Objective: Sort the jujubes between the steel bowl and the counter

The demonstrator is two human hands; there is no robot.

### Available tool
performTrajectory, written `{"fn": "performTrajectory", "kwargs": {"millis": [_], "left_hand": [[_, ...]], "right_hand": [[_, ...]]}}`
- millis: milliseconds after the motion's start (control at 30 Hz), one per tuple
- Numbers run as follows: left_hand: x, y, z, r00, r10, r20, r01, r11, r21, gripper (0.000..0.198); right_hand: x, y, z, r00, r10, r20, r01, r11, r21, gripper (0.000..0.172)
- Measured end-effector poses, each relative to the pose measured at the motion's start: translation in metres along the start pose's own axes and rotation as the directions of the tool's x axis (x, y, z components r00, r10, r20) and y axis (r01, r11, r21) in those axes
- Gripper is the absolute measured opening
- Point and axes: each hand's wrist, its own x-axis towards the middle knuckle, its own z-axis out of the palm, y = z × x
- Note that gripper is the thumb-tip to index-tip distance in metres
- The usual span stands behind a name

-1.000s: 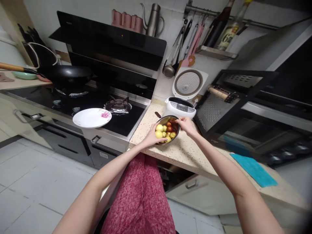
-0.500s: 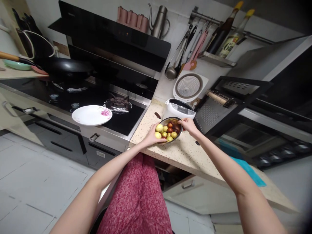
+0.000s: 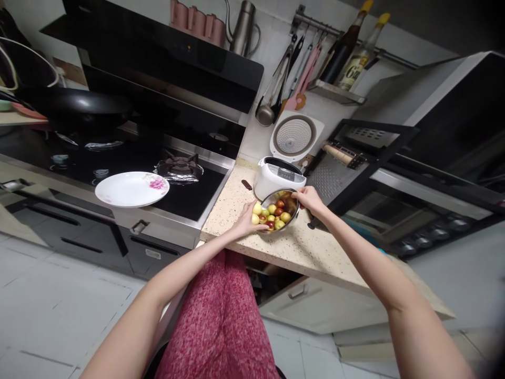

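A metal bowl (image 3: 292,215) of green, yellow and red-brown jujubes (image 3: 272,209) is tilted toward the left above the speckled counter. My right hand (image 3: 310,199) pinches its far right rim. My left hand (image 3: 248,220) curls round the low left side, thumb toward the front and fingers behind. Pale jujubes lie against that palm and hide the rim there. Just behind the bowl stands a white rice cooker (image 3: 272,181), its round inner lid (image 3: 294,136) raised. A white oval plate (image 3: 130,190) with a pink flower rests at the stove's front edge, left of my hands.
A black wok (image 3: 82,105) sits on the left burner; the right burner (image 3: 179,167) shows its bare grate. An oven (image 3: 410,202) stands on the right. Ladles and spatulas (image 3: 302,79) hang from a wall rail. A small dark brown object (image 3: 246,185) lies beside the cooker.
The head view has turned slightly right, so the stove and plate shift left in it. Both hands and the bowl have moved a little to the right relative to the rice cooker.
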Motion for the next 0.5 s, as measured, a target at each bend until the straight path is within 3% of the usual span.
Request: {"fn": "performTrajectory", "kwargs": {"millis": [500], "left_hand": [[0.001,-0.008,0.005,0.999,-0.033,0.006,0.032,0.994,0.101,0.120]], "right_hand": [[0.012,-0.009,-0.014,1.000,0.008,-0.011,-0.010,0.982,-0.190,0.021]]}}
